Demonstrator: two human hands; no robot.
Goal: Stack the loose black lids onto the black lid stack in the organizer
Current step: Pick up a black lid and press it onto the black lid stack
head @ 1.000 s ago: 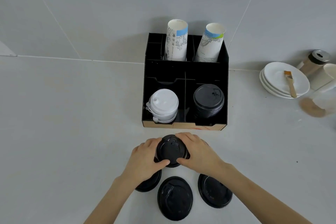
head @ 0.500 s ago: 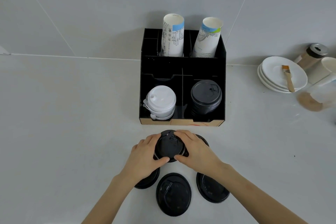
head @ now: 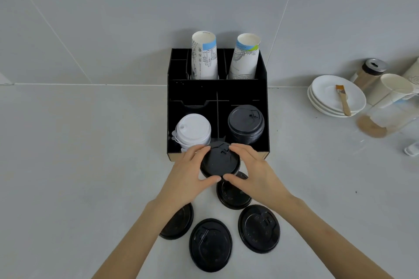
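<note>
A black lid [head: 218, 159] is held above the counter between my left hand [head: 189, 175] and my right hand [head: 255, 173], both gripping its rim, just in front of the black organizer [head: 217, 87]. The black lid stack [head: 246, 123] stands in the organizer's front right compartment. Several loose black lids lie flat on the counter below my hands: one [head: 233, 195] partly under the held lid, one [head: 178, 222] partly under my left wrist, one [head: 210, 244] in the middle and one [head: 259, 228] to the right.
A white lid stack [head: 193, 130] fills the front left compartment. Two paper cup stacks [head: 204, 56] [head: 244, 58] stand in the rear compartments. White saucers [head: 326, 97] with a brush [head: 343, 98], a shaker jar [head: 368, 72] and cups sit at the right. A wall rises behind.
Both hands have lifted the held lid up and toward the organizer's front edge, uncovering another loose lid beneath it.
</note>
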